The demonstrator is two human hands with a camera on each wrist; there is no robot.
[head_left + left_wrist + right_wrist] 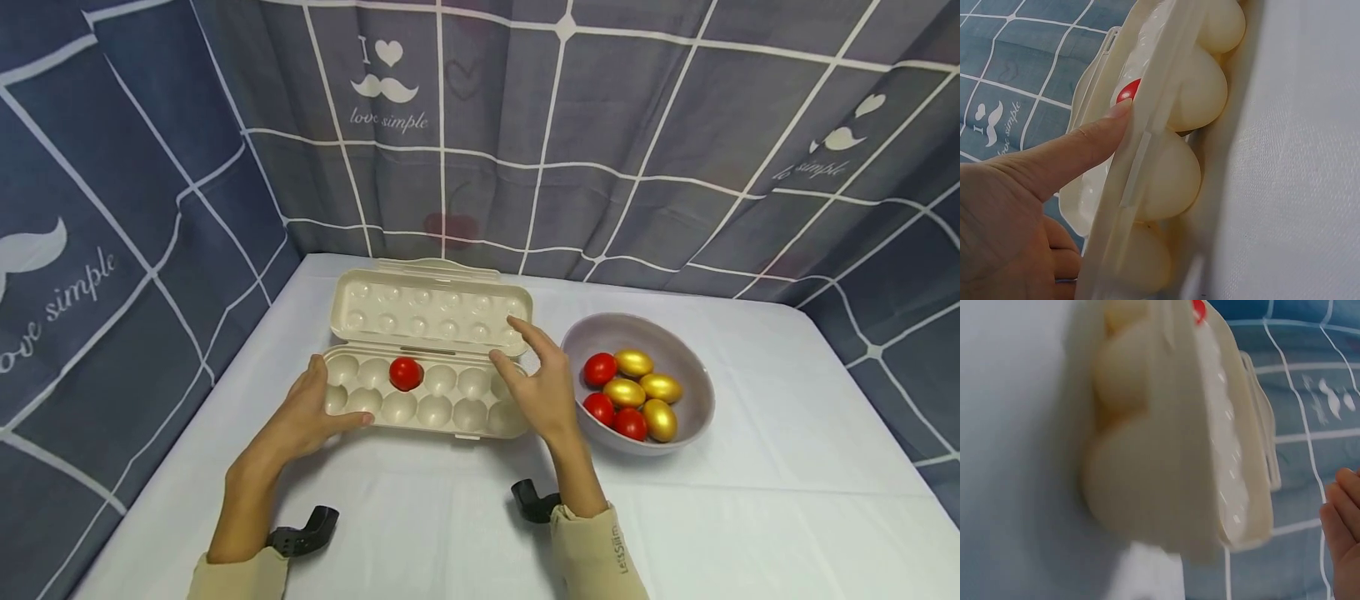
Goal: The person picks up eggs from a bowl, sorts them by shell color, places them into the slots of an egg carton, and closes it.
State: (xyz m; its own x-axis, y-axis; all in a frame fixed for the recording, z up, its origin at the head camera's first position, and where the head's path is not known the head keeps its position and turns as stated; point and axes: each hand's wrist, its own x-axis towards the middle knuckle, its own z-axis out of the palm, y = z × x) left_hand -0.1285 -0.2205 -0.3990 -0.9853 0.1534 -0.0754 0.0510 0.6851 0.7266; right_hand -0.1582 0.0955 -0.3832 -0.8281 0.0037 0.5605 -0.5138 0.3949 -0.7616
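Observation:
A cream egg carton (470, 414) lies open on the table, its lid (431, 310) folded back towards the curtain. One red egg (406, 373) sits in a back-row cup, left of the middle. My left hand (292, 423) grips the carton's left end. Its thumb (1085, 150) lies over the front rim in the left wrist view, and the other fingers are partly hidden behind the end. At the right end, my right hand (546, 392) hovers with thumb and fingers spread, holding nothing. Its fingers (1338, 519) appear apart from the carton in the right wrist view.
Right of the carton stands a greyish-pink bowl (701, 404) with three red eggs (629, 424) and several golden eggs (661, 419). A white cloth covers the table (772, 450). A checked curtain (495, 108) hangs behind and at both sides.

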